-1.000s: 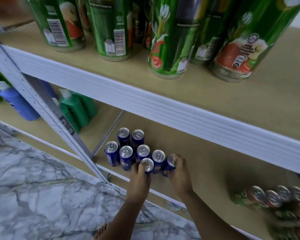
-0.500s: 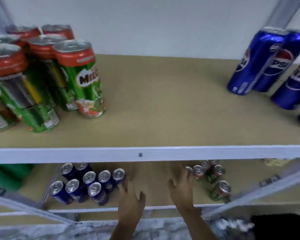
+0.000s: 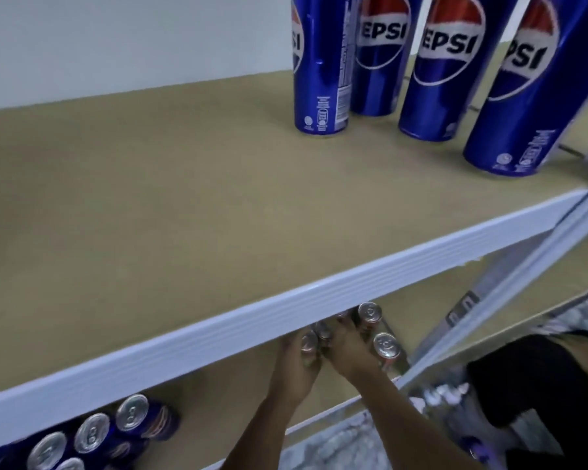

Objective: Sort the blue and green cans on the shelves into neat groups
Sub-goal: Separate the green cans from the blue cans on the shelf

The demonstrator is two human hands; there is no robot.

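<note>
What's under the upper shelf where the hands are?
Both the left hand and right hand are on a cluster of small cans on the lower shelf. The upper shelf's white edge covers the fingertips and any cans farther back.

Upper shelf (image 3: 150, 205): four tall blue cans (image 3: 321, 66). Lower shelf: four blue can tops (image 3: 132, 412), about four green-group cans (image 3: 386, 346).

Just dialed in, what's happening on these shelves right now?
A person is reaching under the upper shelf with both hands. The left hand and right hand are gathered round a small cluster of cans on the lower shelf; their colour is hard to tell here. A group of blue cans stands further left on that same shelf. Four tall blue Pepsi cans stand on the upper shelf, at the right.
</note>
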